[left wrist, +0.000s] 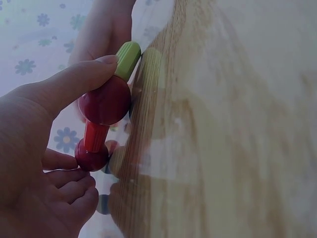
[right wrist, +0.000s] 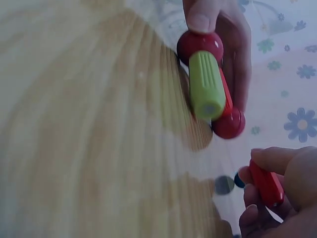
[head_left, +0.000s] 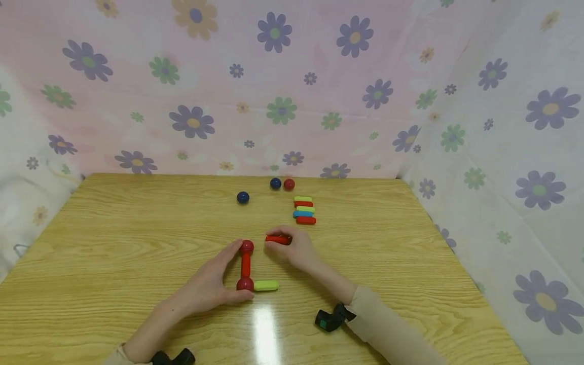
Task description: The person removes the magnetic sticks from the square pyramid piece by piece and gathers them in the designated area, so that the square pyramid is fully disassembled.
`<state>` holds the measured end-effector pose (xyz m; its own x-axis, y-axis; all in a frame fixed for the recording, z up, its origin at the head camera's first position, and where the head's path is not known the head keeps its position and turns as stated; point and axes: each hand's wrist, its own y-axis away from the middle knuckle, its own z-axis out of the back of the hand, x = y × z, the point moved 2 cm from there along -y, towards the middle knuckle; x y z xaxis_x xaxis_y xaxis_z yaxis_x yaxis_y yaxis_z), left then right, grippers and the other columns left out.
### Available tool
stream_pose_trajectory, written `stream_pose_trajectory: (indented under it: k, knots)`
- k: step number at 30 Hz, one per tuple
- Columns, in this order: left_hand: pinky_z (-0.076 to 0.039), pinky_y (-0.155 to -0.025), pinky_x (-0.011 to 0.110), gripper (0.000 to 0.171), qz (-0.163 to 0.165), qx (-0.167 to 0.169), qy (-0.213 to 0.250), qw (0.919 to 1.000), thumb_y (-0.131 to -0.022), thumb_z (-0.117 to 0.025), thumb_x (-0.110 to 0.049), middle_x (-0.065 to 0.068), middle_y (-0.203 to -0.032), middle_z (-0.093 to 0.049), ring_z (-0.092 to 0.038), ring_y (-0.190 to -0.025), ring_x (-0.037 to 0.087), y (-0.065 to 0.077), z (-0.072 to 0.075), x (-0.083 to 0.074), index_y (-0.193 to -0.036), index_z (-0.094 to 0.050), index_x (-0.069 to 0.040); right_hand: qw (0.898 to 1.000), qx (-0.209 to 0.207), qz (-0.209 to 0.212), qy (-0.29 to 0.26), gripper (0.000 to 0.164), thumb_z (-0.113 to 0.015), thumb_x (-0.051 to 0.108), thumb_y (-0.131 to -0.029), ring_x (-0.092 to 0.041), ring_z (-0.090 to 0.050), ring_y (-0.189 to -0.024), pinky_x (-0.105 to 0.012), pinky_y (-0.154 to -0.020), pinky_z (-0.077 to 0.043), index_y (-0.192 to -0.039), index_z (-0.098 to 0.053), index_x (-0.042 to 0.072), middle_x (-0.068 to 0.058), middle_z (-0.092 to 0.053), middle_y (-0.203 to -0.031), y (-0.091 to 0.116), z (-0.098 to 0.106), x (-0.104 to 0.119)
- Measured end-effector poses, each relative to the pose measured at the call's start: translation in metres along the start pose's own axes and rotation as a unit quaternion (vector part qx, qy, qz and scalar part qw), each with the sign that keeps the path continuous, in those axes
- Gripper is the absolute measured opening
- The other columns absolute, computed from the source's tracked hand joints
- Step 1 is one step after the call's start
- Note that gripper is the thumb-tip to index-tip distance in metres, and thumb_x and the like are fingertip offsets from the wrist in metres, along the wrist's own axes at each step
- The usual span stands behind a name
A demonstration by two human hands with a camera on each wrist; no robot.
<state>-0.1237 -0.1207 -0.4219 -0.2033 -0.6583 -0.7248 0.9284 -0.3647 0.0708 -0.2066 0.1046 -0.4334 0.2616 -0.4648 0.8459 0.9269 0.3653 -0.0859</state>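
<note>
On the table lies a joined piece: a red rod [head_left: 246, 264] with a dark red ball at each end, the far ball [head_left: 247, 247] and the near ball [head_left: 245, 284]. A yellow-green rod [head_left: 266, 285] sticks out rightward from the near ball. My left hand [head_left: 207, 281] grips this piece lengthwise, thumb on the near ball and fingertips at the far one. To its right, my right hand [head_left: 296, 249] pinches a loose red rod [right wrist: 266, 184] between thumb and fingers. That rod is apart from the joined piece, to the right of the far ball.
Behind the right hand, several rods in yellow-green, red and blue [head_left: 303, 214] lie in a stacked row. Farther back are a dark blue ball [head_left: 276, 183], a red ball [head_left: 289, 184] beside it and another dark blue ball [head_left: 243, 197]. A flowered cloth [head_left: 283, 137] hangs behind the table.
</note>
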Motion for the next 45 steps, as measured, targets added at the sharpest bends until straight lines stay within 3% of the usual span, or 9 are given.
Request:
stream_pose_trajectory:
  k: [5,14,19,23,31,37,45]
  knots:
    - [-0.035,-0.114,0.059,0.117,0.005,-0.001,-0.007,1.0000,-0.072,-0.081,-0.063,0.014,-0.162,-0.030,-0.033,-0.147,0.037,0.000,0.000,0.001,-0.160,-0.023,-0.014,0.999,-0.012,-0.031,-0.013,0.026,-0.078,0.031,-0.088,-0.015,-0.061,-0.107,-0.034,-0.092,-0.051,-0.111,-0.075,0.019,0.008,-0.071,-0.110,0.002,0.019,-0.010]
    - [-0.035,-0.114,0.059,0.118,0.005,-0.003,-0.009,0.9999,-0.071,-0.083,-0.061,0.015,-0.162,-0.031,-0.033,-0.146,0.039,0.000,0.000,0.000,-0.160,-0.023,-0.013,0.998,-0.045,-0.040,-0.031,0.024,-0.075,0.022,-0.090,-0.018,-0.062,-0.102,-0.022,-0.082,-0.053,-0.113,-0.075,0.012,-0.004,-0.072,-0.111,0.008,0.042,-0.024]
    - [-0.035,-0.114,0.059,0.118,0.002,-0.005,-0.009,0.9999,-0.071,-0.083,-0.061,0.015,-0.162,-0.031,-0.033,-0.146,0.039,0.000,0.000,0.000,-0.160,-0.022,-0.012,0.998,-0.051,-0.023,-0.028,0.027,-0.070,0.015,-0.094,-0.025,-0.062,-0.109,-0.024,-0.088,-0.054,-0.119,-0.072,0.004,-0.012,-0.067,-0.120,0.010,0.051,-0.028]
    - [-0.035,-0.114,0.059,0.118,0.002,-0.005,-0.008,1.0000,-0.071,-0.083,-0.061,0.015,-0.162,-0.030,-0.033,-0.146,0.039,0.000,0.000,0.000,-0.160,-0.022,-0.012,0.998,-0.055,-0.017,-0.007,0.027,-0.068,0.013,-0.095,-0.027,-0.060,-0.111,-0.026,-0.093,-0.052,-0.120,-0.072,0.004,-0.014,-0.061,-0.121,0.011,0.057,-0.029]
    - [-0.035,-0.114,0.059,0.118,0.005,-0.003,-0.005,1.0000,-0.071,-0.082,-0.061,0.013,-0.163,-0.029,-0.032,-0.147,0.037,0.000,-0.001,0.000,-0.160,-0.022,-0.014,0.994,-0.092,-0.045,-0.026,0.026,-0.075,0.014,-0.090,-0.025,-0.065,-0.101,-0.023,-0.082,-0.053,-0.115,-0.073,0.005,-0.013,-0.068,-0.119,0.011,0.063,-0.035]
    - [-0.035,-0.114,0.059,0.117,0.005,-0.002,-0.005,1.0000,-0.072,-0.082,-0.061,0.013,-0.163,-0.030,-0.033,-0.147,0.037,0.000,-0.001,0.000,-0.160,-0.022,-0.014,0.989,-0.132,-0.054,0.028,0.023,-0.081,0.021,-0.085,-0.018,-0.061,-0.085,-0.027,-0.073,-0.049,-0.104,-0.076,0.009,-0.008,-0.073,-0.106,0.011,0.066,-0.041]
    - [-0.036,-0.113,0.060,0.117,0.004,-0.003,-0.008,1.0000,-0.072,-0.082,-0.061,0.014,-0.162,-0.030,-0.033,-0.146,0.038,0.000,-0.001,0.000,-0.160,-0.022,-0.014,0.987,-0.139,-0.066,0.050,0.022,-0.078,0.018,-0.088,-0.021,-0.060,-0.086,-0.028,-0.072,-0.048,-0.107,-0.076,0.007,-0.011,-0.070,-0.106,0.011,0.068,-0.041]
